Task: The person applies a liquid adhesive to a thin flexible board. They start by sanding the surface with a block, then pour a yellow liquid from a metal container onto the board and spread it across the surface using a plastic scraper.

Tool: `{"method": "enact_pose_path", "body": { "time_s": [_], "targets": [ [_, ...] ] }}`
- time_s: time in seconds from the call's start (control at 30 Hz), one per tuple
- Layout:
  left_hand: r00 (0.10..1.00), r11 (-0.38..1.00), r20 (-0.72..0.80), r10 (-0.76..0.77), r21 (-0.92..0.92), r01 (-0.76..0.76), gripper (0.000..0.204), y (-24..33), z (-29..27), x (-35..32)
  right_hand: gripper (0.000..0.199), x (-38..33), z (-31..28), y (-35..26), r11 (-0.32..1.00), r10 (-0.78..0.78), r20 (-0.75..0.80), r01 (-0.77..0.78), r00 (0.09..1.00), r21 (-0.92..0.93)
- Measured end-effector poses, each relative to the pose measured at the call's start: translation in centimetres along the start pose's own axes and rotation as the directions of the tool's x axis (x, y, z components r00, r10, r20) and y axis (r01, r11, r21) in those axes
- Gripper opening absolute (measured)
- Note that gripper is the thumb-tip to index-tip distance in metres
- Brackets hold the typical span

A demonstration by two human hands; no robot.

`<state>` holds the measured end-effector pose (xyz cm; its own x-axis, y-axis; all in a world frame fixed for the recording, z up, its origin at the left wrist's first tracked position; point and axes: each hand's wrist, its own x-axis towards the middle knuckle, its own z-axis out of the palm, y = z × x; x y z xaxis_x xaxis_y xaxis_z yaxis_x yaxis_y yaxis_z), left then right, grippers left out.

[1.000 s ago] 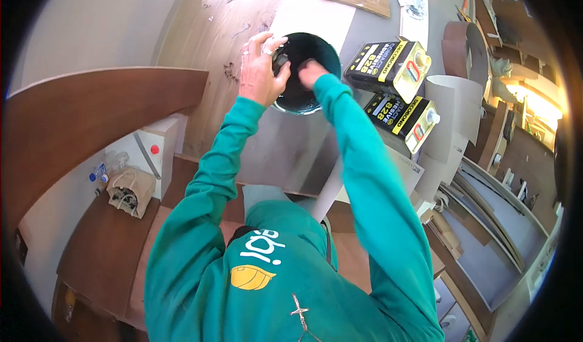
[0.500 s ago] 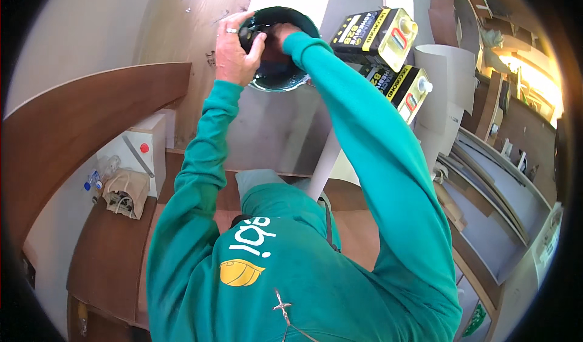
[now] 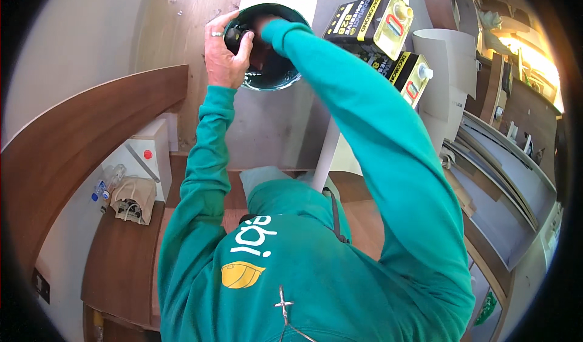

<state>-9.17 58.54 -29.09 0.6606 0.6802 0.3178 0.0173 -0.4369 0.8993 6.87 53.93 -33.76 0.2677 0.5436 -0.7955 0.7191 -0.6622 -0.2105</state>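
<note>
A dark, glossy, bowl-shaped vessel (image 3: 284,75) stands at the far side of the work surface, its open top towards me. My left hand (image 3: 223,59), with a ring on one finger, is closed at the vessel's left rim. Its thumb lies against a black round-ended piece (image 3: 233,38) just inside that rim; what this piece belongs to is hidden. My right hand (image 3: 259,27) reaches down into the vessel from the right. The green sleeve and the dark interior hide most of its fingers, so whatever they touch cannot be made out.
Two adhesive cans (image 3: 388,29) stand close right of the vessel, beside my right forearm. Further right is a curled white sheet (image 3: 446,87). A curved brown panel (image 3: 97,108) rises on the left, near a paper bag (image 3: 133,199) and plastic bottles (image 3: 109,181).
The vessel and both hands sit slightly further left in the picture. My right hand has moved towards the vessel's far side, while my left hand keeps its place at the rim.
</note>
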Motion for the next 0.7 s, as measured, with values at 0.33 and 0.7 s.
{"method": "enact_pose_path", "body": {
  "time_s": [0.33,0.7],
  "targets": [
    [0.994,0.986,0.001,-0.113,-0.120,0.113,0.044,-0.4,0.3,-0.2,0.025,-2.7,-0.3,0.9,0.622,0.016,0.107,-0.094,0.994,0.778],
    [0.996,0.994,0.034,-0.083,-0.069,0.086,0.048,-0.2,0.3,-0.2,0.043,0.2,4.0,1.7,0.996,0.083,-0.229,-0.076,0.970,0.039]
  ]
}}
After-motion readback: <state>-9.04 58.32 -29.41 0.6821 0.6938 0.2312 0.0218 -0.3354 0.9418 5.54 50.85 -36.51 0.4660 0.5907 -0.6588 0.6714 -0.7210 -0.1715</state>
